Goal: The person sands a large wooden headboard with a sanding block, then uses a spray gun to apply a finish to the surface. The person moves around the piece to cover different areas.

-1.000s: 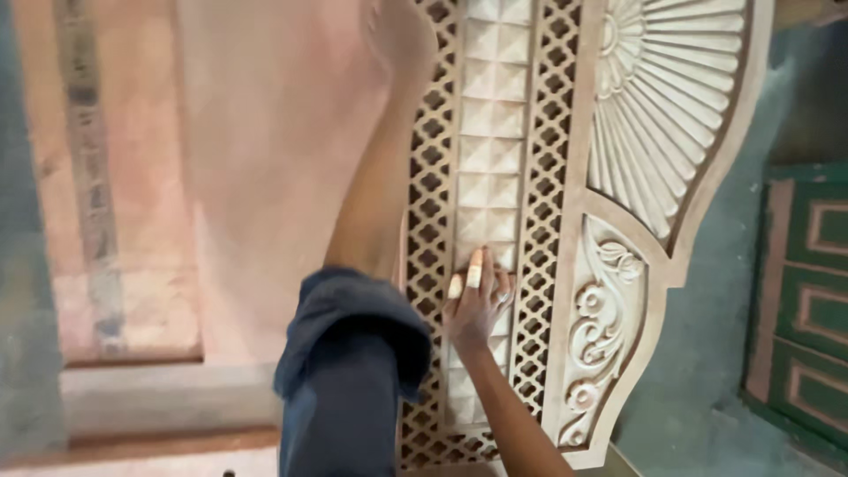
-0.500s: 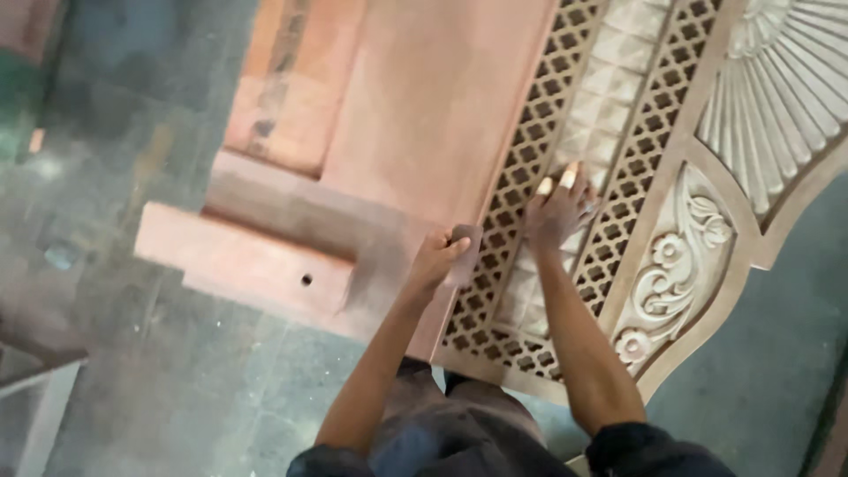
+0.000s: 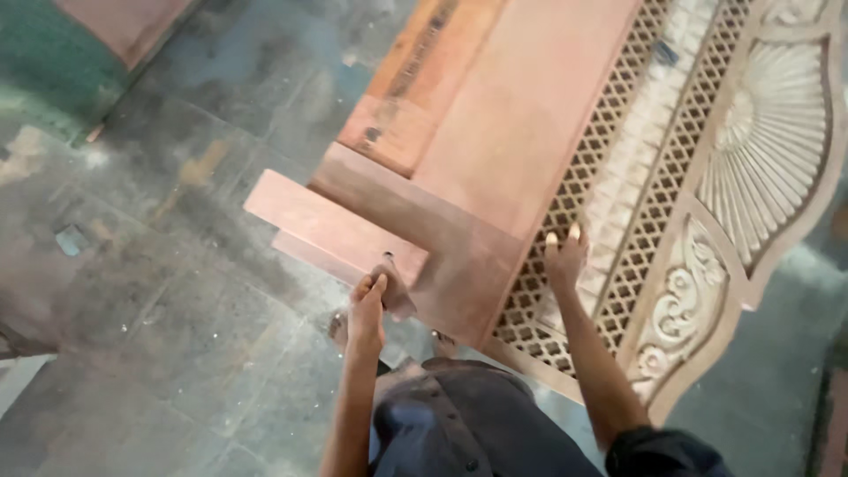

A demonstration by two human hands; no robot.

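Under the flat right hand [image 3: 564, 258] lies the carved panel [image 3: 671, 177]; left hand [image 3: 366, 309] grips a small block [image 3: 395, 296].

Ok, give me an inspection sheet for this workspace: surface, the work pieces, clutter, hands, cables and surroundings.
Surface: grey stained stone floor.
Job's things: carved wooden panel with lattice strips and a fan motif; plain wooden boards beside it.
Clutter: small wooden block jutting from the boards' end.
Grippers: left hand grips a small dark object at the board edge; right hand rests flat on the lattice.
Cables: nothing seen.
Surroundings: green patch of floor at top left.
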